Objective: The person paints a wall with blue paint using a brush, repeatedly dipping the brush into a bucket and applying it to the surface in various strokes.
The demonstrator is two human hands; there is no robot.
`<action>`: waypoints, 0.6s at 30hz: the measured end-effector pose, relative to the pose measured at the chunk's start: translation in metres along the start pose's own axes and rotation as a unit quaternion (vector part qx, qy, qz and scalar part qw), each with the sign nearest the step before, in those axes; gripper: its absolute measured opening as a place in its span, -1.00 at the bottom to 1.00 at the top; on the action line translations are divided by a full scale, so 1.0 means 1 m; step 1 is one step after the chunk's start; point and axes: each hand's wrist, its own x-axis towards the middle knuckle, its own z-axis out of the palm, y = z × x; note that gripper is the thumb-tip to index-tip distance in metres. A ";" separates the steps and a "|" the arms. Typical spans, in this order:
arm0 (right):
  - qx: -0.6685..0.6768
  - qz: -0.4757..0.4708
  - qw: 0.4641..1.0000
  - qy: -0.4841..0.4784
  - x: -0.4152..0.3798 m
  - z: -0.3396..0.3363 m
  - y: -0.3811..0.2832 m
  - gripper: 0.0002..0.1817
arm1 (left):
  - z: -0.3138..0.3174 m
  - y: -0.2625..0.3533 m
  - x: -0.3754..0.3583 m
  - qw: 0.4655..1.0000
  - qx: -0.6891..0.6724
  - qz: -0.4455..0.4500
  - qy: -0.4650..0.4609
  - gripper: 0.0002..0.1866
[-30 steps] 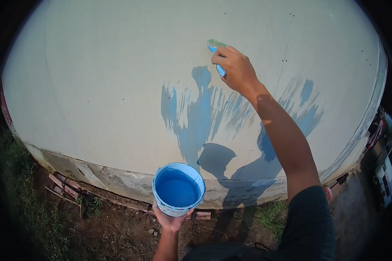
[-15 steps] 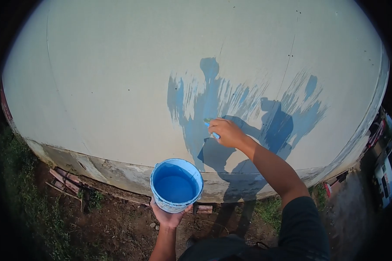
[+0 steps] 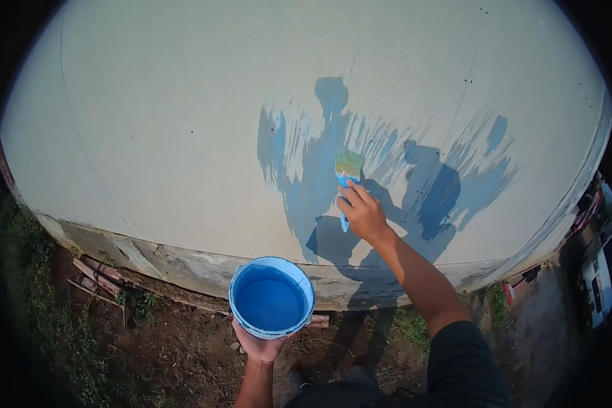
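From below, my left hand [image 3: 260, 347] supports a bucket of blue paint [image 3: 272, 299], its palm and fingers spread around the base. The bucket is upright, with paint smeared on its inner wall and rim. My right hand [image 3: 365, 212] is closed round the blue handle of a paintbrush [image 3: 349, 168], bristles pointing up. The bristles look greenish-yellow and overlap the painted part of the pale wall [image 3: 170, 136]. Streaky blue paint [image 3: 306, 183] covers the middle of that wall, and shadows of my arm, the bucket and my body fall across it.
A stained base strip [image 3: 183, 265] runs along the wall's foot. Wooden planks [image 3: 102, 275] lie on the bare soil at left, beside grass [image 3: 41, 306]. At far right stands a white object with red marks [image 3: 598, 285], near a grey path [image 3: 540, 340].
My right hand has moved slightly right and down, and the brush has turned so its broad bristles now show. The bucket sits slightly lower and further left in view.
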 end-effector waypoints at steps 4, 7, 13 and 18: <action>0.027 -0.009 0.999 -0.041 -0.051 0.050 -0.054 -0.89 | -0.008 0.004 0.006 0.997 0.038 0.042 0.054 -0.17; 0.065 -0.029 0.995 -0.067 -0.076 0.068 -0.083 -0.87 | -0.015 0.004 0.001 0.999 0.030 0.028 0.023 -0.19; 0.330 0.091 0.910 -0.233 -0.080 0.036 -0.084 -0.73 | -0.027 -0.006 0.007 0.998 0.032 0.024 0.057 -0.16; 0.370 0.112 0.910 -0.152 -0.052 -0.044 -0.049 -0.76 | -0.039 -0.019 0.021 1.000 -0.003 -0.020 0.022 -0.10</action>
